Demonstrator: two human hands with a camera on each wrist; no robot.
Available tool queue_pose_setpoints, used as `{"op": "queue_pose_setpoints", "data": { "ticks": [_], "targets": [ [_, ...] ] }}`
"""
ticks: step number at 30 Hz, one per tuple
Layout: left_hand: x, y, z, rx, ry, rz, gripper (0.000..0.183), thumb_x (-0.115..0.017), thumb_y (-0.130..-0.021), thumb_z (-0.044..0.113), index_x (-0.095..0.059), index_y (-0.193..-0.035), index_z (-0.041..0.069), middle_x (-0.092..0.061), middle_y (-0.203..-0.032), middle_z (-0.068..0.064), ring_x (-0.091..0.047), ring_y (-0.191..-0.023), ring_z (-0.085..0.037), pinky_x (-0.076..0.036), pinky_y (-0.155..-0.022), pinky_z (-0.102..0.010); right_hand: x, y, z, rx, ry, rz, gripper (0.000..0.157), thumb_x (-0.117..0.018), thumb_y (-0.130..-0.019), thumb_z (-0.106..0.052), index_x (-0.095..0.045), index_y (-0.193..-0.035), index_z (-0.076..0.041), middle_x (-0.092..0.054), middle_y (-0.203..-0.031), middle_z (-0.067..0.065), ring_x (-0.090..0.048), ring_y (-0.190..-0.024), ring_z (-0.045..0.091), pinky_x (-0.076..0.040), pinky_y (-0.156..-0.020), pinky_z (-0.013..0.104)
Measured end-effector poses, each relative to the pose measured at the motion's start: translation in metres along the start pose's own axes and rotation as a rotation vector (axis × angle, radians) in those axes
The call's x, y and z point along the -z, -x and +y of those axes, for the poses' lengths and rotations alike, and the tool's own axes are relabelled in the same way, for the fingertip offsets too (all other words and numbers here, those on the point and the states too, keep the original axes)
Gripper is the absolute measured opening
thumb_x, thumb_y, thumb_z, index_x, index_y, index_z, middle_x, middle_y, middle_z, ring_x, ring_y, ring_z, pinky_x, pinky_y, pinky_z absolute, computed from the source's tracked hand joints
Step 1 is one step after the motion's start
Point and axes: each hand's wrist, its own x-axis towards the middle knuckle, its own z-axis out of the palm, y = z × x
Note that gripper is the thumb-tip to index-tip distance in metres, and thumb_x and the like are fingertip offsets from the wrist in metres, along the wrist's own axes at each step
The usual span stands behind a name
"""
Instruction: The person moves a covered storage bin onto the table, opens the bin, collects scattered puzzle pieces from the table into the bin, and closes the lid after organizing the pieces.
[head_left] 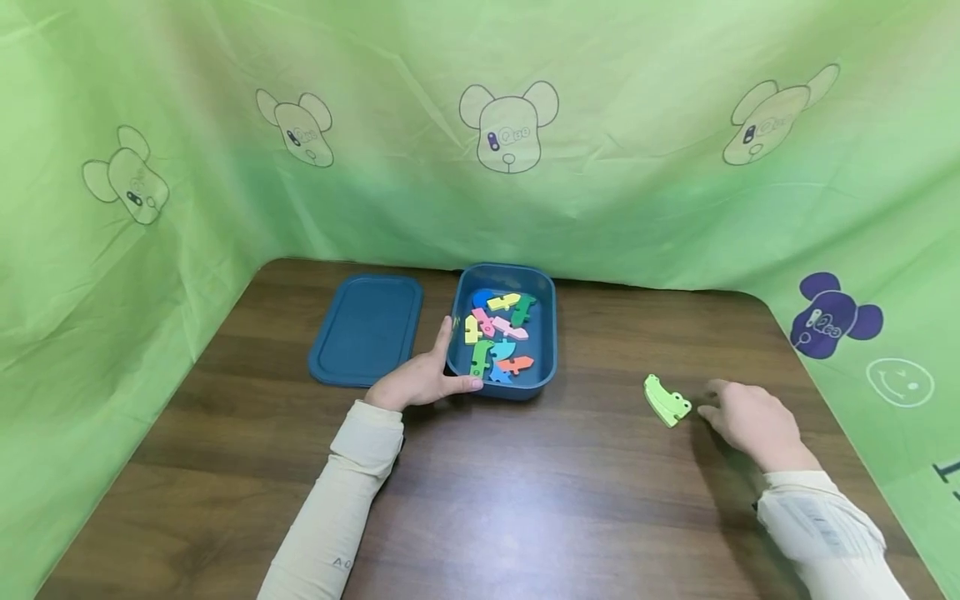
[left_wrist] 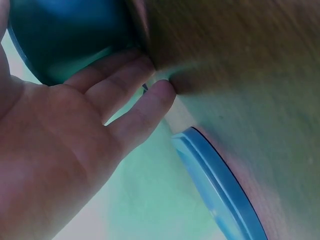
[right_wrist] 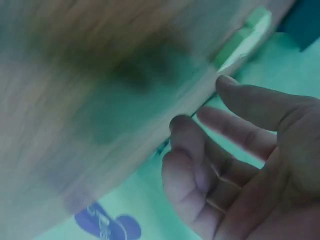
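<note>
A dark blue plastic box [head_left: 553, 333] holds several colourful puzzle pieces, among them a green one [head_left: 480, 358], an orange one [head_left: 515, 365] and a pink one [head_left: 510, 328]. My left hand [head_left: 420, 379] rests against the box's near left corner, its fingers fairly straight along the side wall [left_wrist: 75, 35] and the thumb by the front rim. To the right, a light green crocodile-shaped toy [head_left: 666, 402] lies on the wooden table [head_left: 525, 483]. Just right of it hovers my right hand [head_left: 753, 423], empty, with loosely bent fingers; thumb and fingertips are apart in the right wrist view.
Left of the box, a dark blue lid [head_left: 366, 329] lies flat on the table. A green printed cloth [head_left: 600, 192] hangs behind the table's far edge and along both sides.
</note>
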Motion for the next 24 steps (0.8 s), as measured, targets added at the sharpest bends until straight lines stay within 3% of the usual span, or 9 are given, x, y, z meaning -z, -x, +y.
{"op": "queue_pose_setpoints", "data": {
  "ticks": [3, 7, 15, 24],
  "targets": [
    [0.001, 0.0, 0.001, -0.002, 0.001, 0.0, 0.115, -0.06, -0.079, 0.067, 0.024, -0.147, 0.026, -0.045, -0.138, -0.022, -0.06, -0.096, -0.024, -0.046, -0.083, -0.04, 0.0, 0.003, -0.012, 0.028, -0.023, -0.017, 0.018, -0.067, -0.086, -0.028, -0.065, -0.083, -0.011, -0.062, -0.074, 0.01, -0.058, -0.067, 0.035, -0.042, -0.054, 0.049],
    [0.001, 0.0, 0.0, 0.0, 0.002, 0.001, 0.115, -0.06, -0.08, 0.066, 0.025, -0.146, 0.027, -0.046, -0.137, -0.022, -0.06, -0.096, -0.024, -0.046, -0.083, -0.041, -0.007, 0.006, -0.031, 0.054, -0.012, -0.016, 0.029, -0.068, -0.085, -0.037, -0.055, -0.067, -0.019, -0.048, -0.061, -0.002, -0.044, -0.057, 0.02, -0.034, -0.047, 0.039],
    [-0.002, -0.001, 0.0, 0.002, -0.009, 0.002, 0.115, -0.06, -0.079, 0.067, 0.024, -0.147, 0.026, -0.049, -0.133, -0.022, -0.06, -0.094, -0.024, -0.046, -0.082, -0.04, -0.014, 0.004, -0.036, 0.057, 0.008, 0.002, 0.028, -0.07, -0.08, -0.019, -0.047, -0.065, -0.017, -0.044, -0.059, 0.0, -0.042, -0.054, 0.023, -0.034, -0.045, 0.042],
    [-0.001, 0.0, 0.001, -0.004, -0.003, 0.004, 0.115, -0.06, -0.08, 0.066, 0.023, -0.147, 0.025, -0.045, -0.137, -0.022, -0.059, -0.1, -0.026, -0.046, -0.084, -0.041, -0.017, 0.0, -0.025, 0.109, -0.022, 0.009, 0.012, -0.073, -0.079, -0.017, -0.062, -0.083, -0.013, -0.057, -0.071, 0.005, -0.054, -0.064, 0.028, -0.041, -0.054, 0.05]
  ]
}}
